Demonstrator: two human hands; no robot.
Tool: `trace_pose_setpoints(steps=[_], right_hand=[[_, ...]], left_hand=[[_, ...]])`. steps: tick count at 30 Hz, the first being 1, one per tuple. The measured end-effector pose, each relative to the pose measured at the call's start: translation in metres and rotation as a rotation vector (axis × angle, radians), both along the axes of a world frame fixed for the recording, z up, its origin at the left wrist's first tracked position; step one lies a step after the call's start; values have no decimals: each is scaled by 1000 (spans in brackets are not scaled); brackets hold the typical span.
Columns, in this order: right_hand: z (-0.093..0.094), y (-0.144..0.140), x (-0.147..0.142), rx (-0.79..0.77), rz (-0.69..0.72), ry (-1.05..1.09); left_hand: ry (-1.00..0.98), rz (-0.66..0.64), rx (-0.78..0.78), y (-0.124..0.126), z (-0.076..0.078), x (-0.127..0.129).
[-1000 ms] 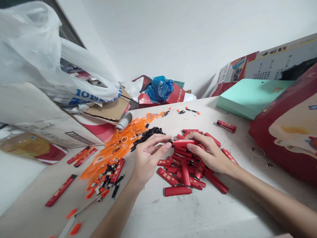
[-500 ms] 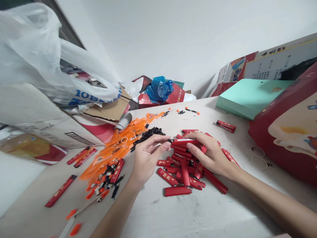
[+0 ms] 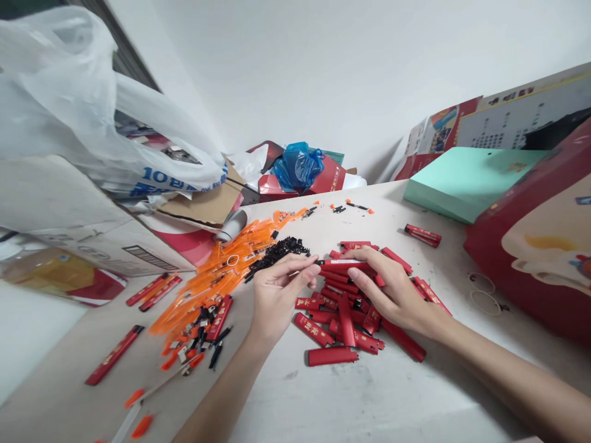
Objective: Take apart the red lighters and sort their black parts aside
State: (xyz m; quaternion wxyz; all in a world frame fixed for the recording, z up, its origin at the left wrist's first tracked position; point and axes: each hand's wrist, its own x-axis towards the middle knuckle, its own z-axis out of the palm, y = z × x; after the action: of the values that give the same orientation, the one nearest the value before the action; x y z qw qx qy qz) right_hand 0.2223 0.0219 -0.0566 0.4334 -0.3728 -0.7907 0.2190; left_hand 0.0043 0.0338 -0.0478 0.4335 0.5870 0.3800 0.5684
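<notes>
Head view: two hands share one red lighter above a pile

Head view shows both hands meeting over the counter (image 3: 351,400). The right hand (image 3: 397,292) has its fingers closed around a red lighter (image 3: 344,265), which lies roughly level just above a loose pile of red lighters (image 3: 351,314). The left hand (image 3: 277,295) pinches the lighter's dark left end between thumb and fingertips, so its fingers are nearly shut on that tip. Whether a small part sits between those fingertips cannot be told.

The pile lies under and just in front of the hands, the lighters crossing one another at many angles; one lies apart at the near edge of the heap. Just beyond the left hand is a small heap of black parts (image 3: 281,251), touching a spread of orange translucent pieces (image 3: 221,274) that runs down to the left. Among the lower orange pieces lie small black and metal bits. Well to the left, three more red lighters lie singly on the counter, and another red lighter (image 3: 422,234) lies far right near a green box (image 3: 462,181). A large red box (image 3: 530,258) stands at the right edge. A white plastic bag (image 3: 92,123) rests on cardboard boxes at the left, and a blue bag (image 3: 298,165) sits at the back.
</notes>
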Motion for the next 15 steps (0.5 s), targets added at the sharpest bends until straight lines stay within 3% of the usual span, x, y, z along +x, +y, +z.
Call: trace_pose_setpoints(steps=[7,15], right_hand=[[-5,0,-1,3,-11,-5],[-10,2,-5,36,-19,8]], left_hand=[[114,140,195,-13,-8,11],[143,196,231,-19,-12,16]])
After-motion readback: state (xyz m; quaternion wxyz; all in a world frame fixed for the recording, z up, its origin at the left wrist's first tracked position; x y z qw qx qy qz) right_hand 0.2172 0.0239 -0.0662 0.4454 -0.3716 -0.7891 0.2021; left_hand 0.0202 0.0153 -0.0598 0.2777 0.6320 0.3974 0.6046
